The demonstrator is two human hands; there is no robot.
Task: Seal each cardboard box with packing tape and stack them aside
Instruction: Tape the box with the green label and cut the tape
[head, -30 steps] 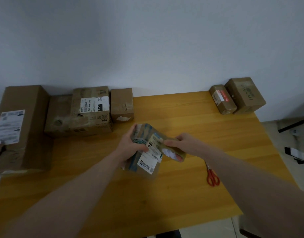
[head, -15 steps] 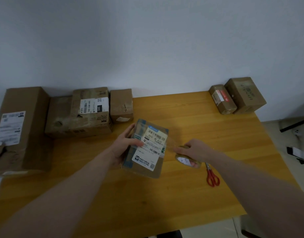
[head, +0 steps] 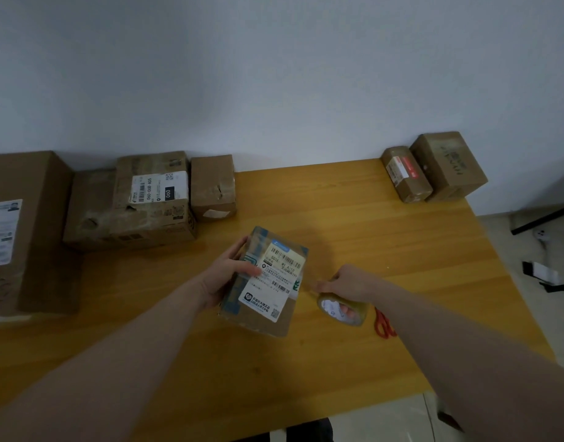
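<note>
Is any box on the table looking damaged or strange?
Yes. The small box by the wall has a torn, crumpled dent on its top. The labelled box beside it has a partly ripped label. The box held in the left hand looks intact.

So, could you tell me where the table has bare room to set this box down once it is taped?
The widest bare stretch of table runs along the wall, between the small plain box and the two boxes at the far right corner. The near edge below the hands is also free. The left side is crowded with boxes, and the scissors lie beside the tape roll.
</note>
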